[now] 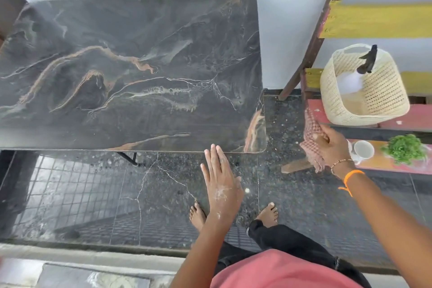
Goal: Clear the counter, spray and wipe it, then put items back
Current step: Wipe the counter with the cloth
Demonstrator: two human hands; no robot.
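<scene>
The counter (131,72) is a dark marble-patterned tabletop with nothing standing on it. My left hand (222,180) hovers flat with fingers apart at its near right edge, holding nothing. To the right of the counter, my right hand (332,145) grips a red-and-white checked cloth (312,133) that hangs down in front of the shelf. A spray bottle (350,79) with a black trigger head stands inside a cream woven basket (378,100) on the pink shelf above that hand.
A painted wooden shelf unit (374,18) with pink and yellow boards stands at the right. On its lower orange board sit a white cup (363,149) and a small green plant (405,148). Dark tiled floor (93,194) lies below, with my bare feet on it.
</scene>
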